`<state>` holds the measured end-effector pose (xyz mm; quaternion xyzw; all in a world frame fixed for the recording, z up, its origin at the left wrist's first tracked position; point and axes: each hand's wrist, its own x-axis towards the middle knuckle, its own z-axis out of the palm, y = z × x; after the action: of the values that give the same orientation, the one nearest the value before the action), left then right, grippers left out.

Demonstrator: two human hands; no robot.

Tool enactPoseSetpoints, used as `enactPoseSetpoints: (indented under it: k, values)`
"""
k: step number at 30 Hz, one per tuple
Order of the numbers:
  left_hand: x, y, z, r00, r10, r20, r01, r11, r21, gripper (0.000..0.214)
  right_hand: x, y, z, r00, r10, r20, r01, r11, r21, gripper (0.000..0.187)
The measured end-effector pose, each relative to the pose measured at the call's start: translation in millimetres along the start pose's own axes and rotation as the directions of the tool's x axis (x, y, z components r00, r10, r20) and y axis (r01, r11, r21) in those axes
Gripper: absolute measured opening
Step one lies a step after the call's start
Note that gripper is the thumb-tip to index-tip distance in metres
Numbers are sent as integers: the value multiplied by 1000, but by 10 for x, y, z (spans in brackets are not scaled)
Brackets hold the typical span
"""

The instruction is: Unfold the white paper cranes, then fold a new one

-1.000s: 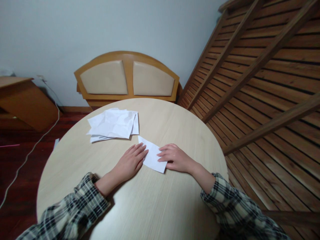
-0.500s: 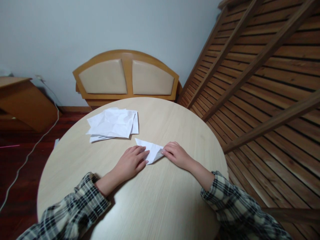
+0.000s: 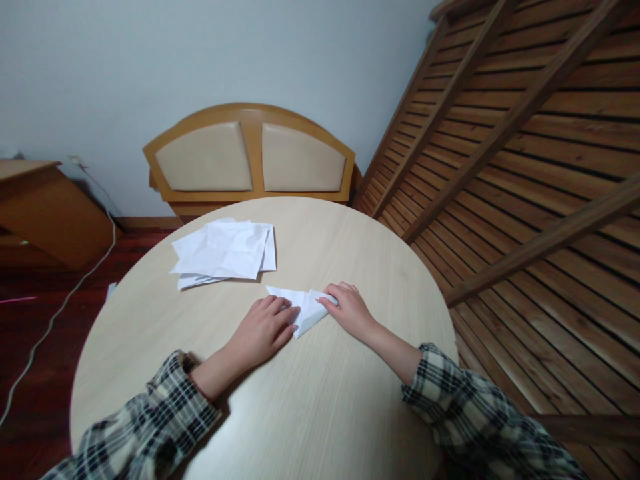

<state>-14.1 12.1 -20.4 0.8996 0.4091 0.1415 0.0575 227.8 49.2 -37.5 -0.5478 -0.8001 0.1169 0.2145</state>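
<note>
A small white folded paper (image 3: pixel 306 312) lies on the round table (image 3: pixel 320 407), roughly triangular with its point toward me. My left hand (image 3: pixel 265 327) rests on its left part, palm down, with the fingers stretched out and pressing the paper to the tabletop. At the right corner, my right hand (image 3: pixel 350 310) grips the paper between thumb and fingers, the thumb on top of a folded-over flap. The fingertips under that corner are hidden.
A loose pile of creased white paper sheets (image 3: pixel 223 250) lies at the table's back left. Behind the table stands a padded headboard (image 3: pixel 257 160). A slatted wooden panel (image 3: pixel 510 200) leans at the right. A white cable (image 3: pixel 65 303) runs over the floor at left.
The paper's right corner has been folded over into a flap, with my right thumb now on top of it. My left hand stays on the left part. The view has shifted slightly.
</note>
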Motion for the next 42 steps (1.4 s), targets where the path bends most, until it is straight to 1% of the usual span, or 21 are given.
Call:
enactPoseSetpoints:
  k: [4, 10, 14, 19, 25, 28, 32, 35, 37, 39, 42]
  values:
    - [9, 6, 12, 1000, -4, -10, 4, 1000, -7, 32, 4, -19, 32, 1000, 15, -4, -16, 998, -67, 24]
    - [14, 54, 14, 999, -25, -26, 24, 1000, -20, 41, 9, -47, 63, 1000, -20, -19, 17, 990, -137, 26]
    - [20, 87, 40, 998, -60, -15, 60, 998, 13, 47, 12, -72, 78, 999, -41, -23, 36, 982, -183, 25]
    - [22, 99, 68, 999, -44, -31, 45, 999, 30, 42, 10, -97, 104, 996, -62, -59, 46, 971, -233, 22]
    - [28, 134, 60, 998, -58, -3, 59, 997, 48, 40, 8, -91, 113, 992, -53, -111, 26, 973, -230, 17]
    - [32, 161, 57, 997, -71, -3, 71, 996, 51, 39, 10, -91, 108, 992, -47, -118, 17, 968, -249, 15]
    - [38, 194, 66, 995, -89, -42, 92, 994, 65, 39, 1, -128, 78, 993, -60, -104, 31, 963, -266, 15]
    - [42, 205, 83, 993, -103, -56, 107, 991, 75, 38, -35, -174, 37, 993, -85, -83, 66, 975, -214, 20]
    - [42, 205, 97, 992, -111, -60, 115, 991, 70, 38, -70, -193, 18, 992, -106, -63, 94, 982, -165, 27]
    - [40, 202, 109, 991, -116, -71, 120, 991, 64, 38, -106, -191, 14, 993, -111, -42, 104, 985, -134, 39]
    - [38, 198, 115, 989, -123, -75, 128, 990, 57, 38, -135, -157, 30, 996, -83, 6, 84, 987, -134, 58]
